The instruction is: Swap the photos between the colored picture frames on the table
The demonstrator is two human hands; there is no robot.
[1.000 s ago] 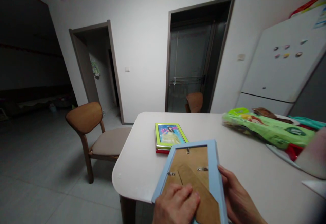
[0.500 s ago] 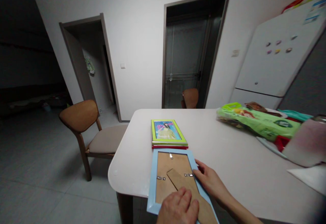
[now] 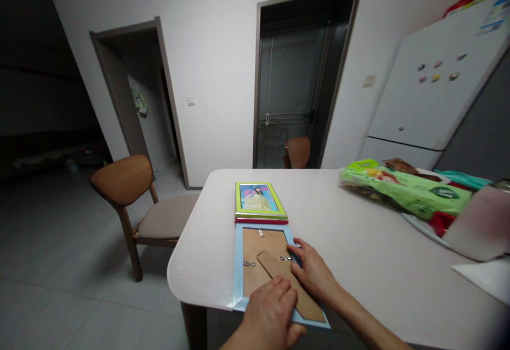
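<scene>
A light blue picture frame (image 3: 238,265) lies face down on the white table (image 3: 358,244), its brown backing board and fold-out stand upward. My left hand (image 3: 270,313) rests flat on the backing near the frame's near edge, fingers stretched out. My right hand (image 3: 313,271) lies on the frame's right side, fingertips at a small metal clip on the backing, fingers extended. Just beyond the blue frame sits a green frame (image 3: 258,201) with a picture, stacked on a red one.
A green plastic package (image 3: 402,189) and other packets lie at the table's right, with a pale box (image 3: 482,225) and white paper (image 3: 484,281) nearer. A wooden chair (image 3: 135,201) stands left of the table. A white fridge (image 3: 438,95) and two dark doorways lie behind.
The blue frame went from tilted in my hands to lying flat on the table against the green frame. My right hand moved from its right edge onto the backing.
</scene>
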